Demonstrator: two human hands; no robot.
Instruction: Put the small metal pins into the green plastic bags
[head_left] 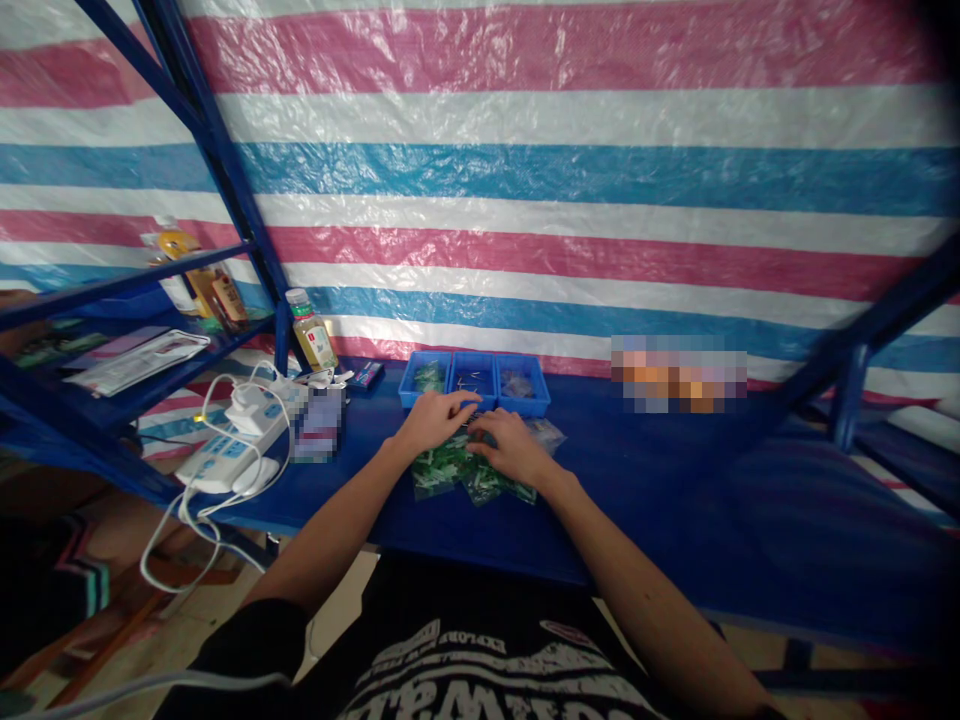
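Two bare hands meet over a heap of green packets (439, 468) near the front of the blue desk (637, 500). The left hand (439, 418) comes in just behind the heap, its fingers pointing right, close to the fingertips of the right hand. The right hand (514, 445) lies over the heap's right part with its fingers curled inward. Whether either grip is closed on anything I cannot tell; what sits between the fingertips is too small to make out.

Three blue bins stand side by side just beyond the hands: the left bin (409, 400) holds green packets, the middle bin (474, 354) a few thin dark pieces, the right bin (525, 408) greyish ones. A clear bag (551, 436) lies just beside the right hand.

Farther left on the desk are a small dark box (366, 376), an upright bottle (315, 338) and a white power strip (214, 458) with tangled white cables (180, 505). Well to the right, an orange thing (675, 380) is blurred out. Behind everything hangs a striped sheet (525, 180).
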